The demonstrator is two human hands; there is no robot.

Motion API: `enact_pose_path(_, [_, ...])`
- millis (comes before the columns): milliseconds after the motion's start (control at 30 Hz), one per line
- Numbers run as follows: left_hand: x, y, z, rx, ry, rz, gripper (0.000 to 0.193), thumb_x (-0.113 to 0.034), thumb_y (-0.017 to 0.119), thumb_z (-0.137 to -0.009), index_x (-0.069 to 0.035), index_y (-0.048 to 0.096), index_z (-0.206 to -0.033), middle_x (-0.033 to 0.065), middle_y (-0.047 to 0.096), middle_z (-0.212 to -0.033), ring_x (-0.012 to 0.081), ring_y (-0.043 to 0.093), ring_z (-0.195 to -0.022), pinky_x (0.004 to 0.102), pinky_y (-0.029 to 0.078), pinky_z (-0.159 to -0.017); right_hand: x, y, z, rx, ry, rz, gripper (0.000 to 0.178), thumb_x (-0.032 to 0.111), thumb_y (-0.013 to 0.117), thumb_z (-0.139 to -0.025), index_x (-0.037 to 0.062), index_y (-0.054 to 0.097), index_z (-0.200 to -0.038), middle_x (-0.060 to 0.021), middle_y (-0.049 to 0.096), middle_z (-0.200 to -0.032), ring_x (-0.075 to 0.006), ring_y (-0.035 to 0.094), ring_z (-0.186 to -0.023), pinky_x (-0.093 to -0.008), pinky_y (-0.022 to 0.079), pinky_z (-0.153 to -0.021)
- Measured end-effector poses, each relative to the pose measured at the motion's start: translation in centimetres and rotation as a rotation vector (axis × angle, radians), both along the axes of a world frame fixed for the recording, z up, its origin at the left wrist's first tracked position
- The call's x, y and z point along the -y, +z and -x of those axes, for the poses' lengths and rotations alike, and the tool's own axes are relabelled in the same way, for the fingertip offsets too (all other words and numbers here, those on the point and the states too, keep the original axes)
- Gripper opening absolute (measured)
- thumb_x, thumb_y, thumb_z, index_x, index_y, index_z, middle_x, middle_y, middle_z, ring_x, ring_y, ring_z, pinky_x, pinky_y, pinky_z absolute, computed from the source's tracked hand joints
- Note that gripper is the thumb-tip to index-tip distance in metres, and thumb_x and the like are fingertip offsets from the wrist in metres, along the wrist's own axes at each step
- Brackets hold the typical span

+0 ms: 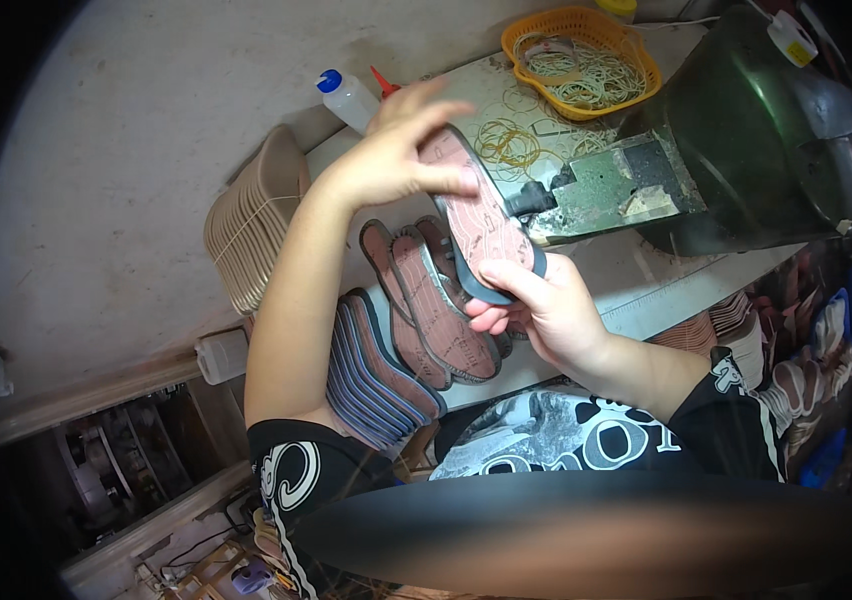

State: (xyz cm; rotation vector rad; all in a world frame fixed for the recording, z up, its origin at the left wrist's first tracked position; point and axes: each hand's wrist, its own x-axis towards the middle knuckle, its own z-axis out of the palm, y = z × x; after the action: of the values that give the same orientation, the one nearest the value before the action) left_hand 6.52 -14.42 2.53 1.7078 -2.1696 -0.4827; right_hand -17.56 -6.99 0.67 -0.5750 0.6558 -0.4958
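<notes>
A pink-patterned shoe sole [491, 222] with a dark rim is held up in front of me, tilted, its side edge against or very near the small black head of a green machine [626, 185]. My right hand [551, 310] grips its lower end, thumb on top and fingers underneath. At the upper end is my left hand [396, 150], fingers spread and slightly blurred, its thumb lying on the patterned face. Below, loose pink soles [436, 300] lie overlapping on the table. Beside them stands a row of striped-edge soles [376, 375], packed close together.
A bundle of beige soles [264, 215] leans against the wall at left. Behind the machine head, rubber bands [508, 143] lie on the white table, and a yellow basket [586, 60] holds many more. A blue-capped bottle [348, 98] stands at the back. More sole stacks [716, 320] sit at right.
</notes>
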Motion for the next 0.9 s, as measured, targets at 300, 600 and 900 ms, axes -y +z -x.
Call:
enact_pose_path(300, [1.8,3.3,2.0,-0.132,-0.247,-0.796,0.041,-0.040,0.081,-0.069,-0.006,0.062,-0.082,0.0005,0.056,-0.069,0.0101,0.053,-0.071,0.0273,0.043,-0.065,0.4,0.1,-0.4,0.028,-0.008,-0.027,0.035,0.029,0.060,-0.093,-0.0033,0.062,-0.104,-0.0144,0.067,-0.088,-0.0197,0.069,-0.077,-0.0270,0.056,-0.067])
enact_pose_path(600, [-2.4,4.6,2.4,-0.079,-0.151,-0.591,0.036,-0.036,0.073,-0.078,-0.004,0.059,-0.083,0.0013,0.053,-0.066,0.0100,0.048,-0.064,0.0269,0.039,-0.056,0.8,0.0,0.0,0.017,0.029,0.038,0.040,0.032,0.055,-0.095,-0.0052,0.060,-0.108,-0.0151,0.067,-0.092,-0.0206,0.069,-0.080,-0.0271,0.056,-0.069])
enact_pose_path(900, [-6.3,3.3,2.8,-0.211,0.082,-0.573,0.044,-0.046,0.062,-0.084,-0.002,0.061,-0.086,0.0103,0.057,-0.066,0.0170,0.052,-0.062,0.0337,0.042,-0.058,1.2,-0.1,0.1,0.025,0.046,0.075,0.041,0.034,0.052,-0.096,-0.0043,0.060,-0.108,-0.0162,0.068,-0.092,-0.0203,0.069,-0.078,-0.0259,0.057,-0.067])
